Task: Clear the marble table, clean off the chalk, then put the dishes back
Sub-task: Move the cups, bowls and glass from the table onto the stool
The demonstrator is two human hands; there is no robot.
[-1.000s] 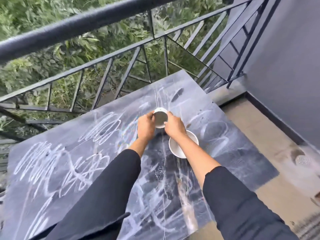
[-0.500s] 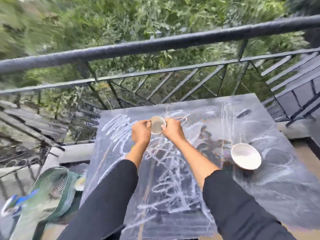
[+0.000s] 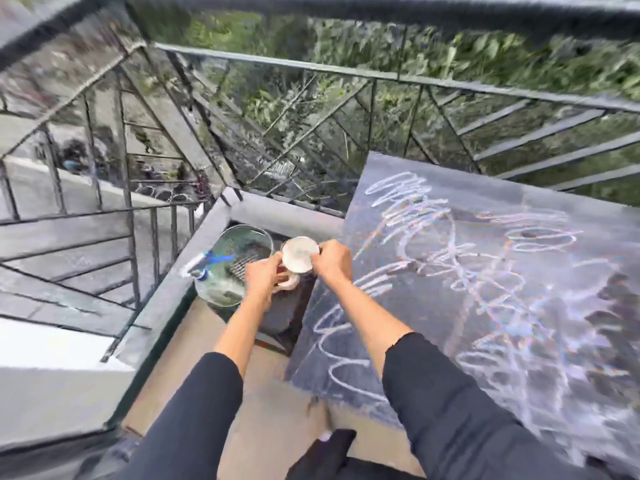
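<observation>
Cup (image 3: pixel 300 254) is gripped at its rim by both my left hand (image 3: pixel 265 277) and right hand (image 3: pixel 330 259), just past the edge of the chalked table (image 3: pixel 485 306) beside the basket (image 3: pixel 239 258), and I fear a loose pinch could drop and break it.

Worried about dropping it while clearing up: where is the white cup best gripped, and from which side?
Probably at the rim, from opposite sides: the cup is round, mouth up, and the left hand and right hand pinch it there.
</observation>
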